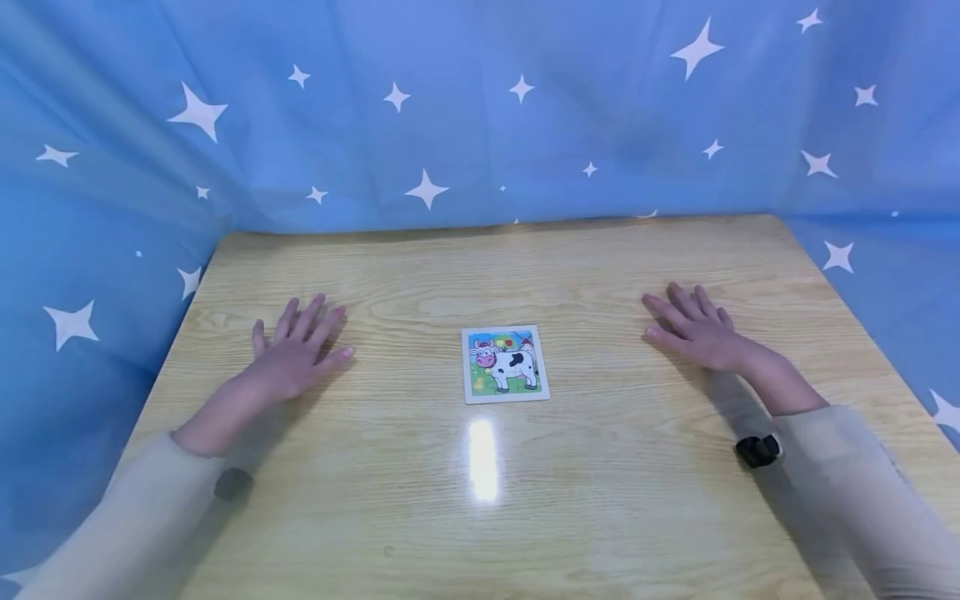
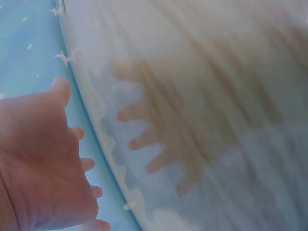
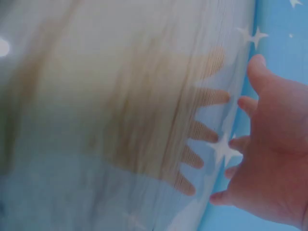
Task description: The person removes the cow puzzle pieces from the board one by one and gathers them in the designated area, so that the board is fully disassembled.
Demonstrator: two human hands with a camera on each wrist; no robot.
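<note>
A square cow picture puzzle (image 1: 507,364) with a white border lies flat near the middle of the wooden table (image 1: 390,483). To its left my left hand (image 1: 295,354) is spread palm down over the tabletop, fingers apart and holding nothing. My right hand (image 1: 697,331) is spread the same way on the other side of the puzzle, also without anything in it. In the left wrist view the palm side of the left hand (image 2: 48,159) shows beside its reflection in the glossy surface. The right wrist view has the right hand (image 3: 276,149) with a similar reflection.
A blue curtain (image 1: 465,125) with white stars hangs behind the table and along its left and right sides. Both forearms wear light sleeves (image 1: 847,483), and a small black device (image 1: 757,451) sits at the right wrist. Bright light reflects off the tabletop in front of the puzzle.
</note>
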